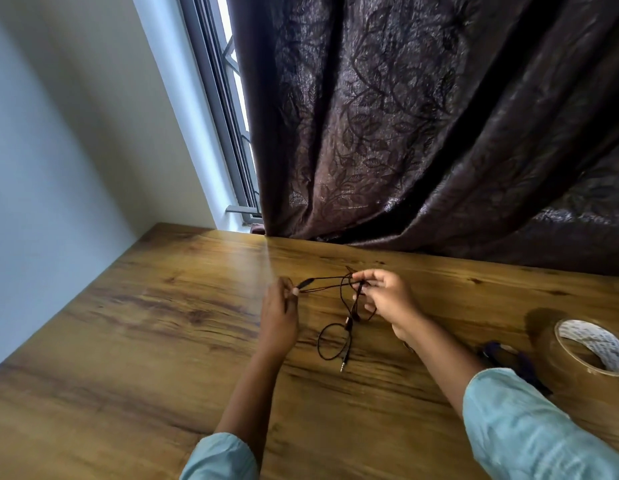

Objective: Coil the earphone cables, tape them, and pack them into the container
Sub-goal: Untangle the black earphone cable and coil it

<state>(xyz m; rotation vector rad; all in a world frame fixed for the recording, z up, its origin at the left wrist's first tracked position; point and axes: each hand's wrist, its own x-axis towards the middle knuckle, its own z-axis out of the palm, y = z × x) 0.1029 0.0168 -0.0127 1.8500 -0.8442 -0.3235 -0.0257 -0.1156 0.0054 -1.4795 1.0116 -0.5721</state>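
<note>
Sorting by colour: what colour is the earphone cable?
The earphone cable is black, clearest in the head view.

both arms reach forward over the table, forearms bare below pale blue sleeves. the left hand (278,313) is seen back up, its fingertips pinching one end of the cable (306,283). the right hand (387,299) is just beside it and level with it, fingers curled round the other end, thumb on top.
</note>
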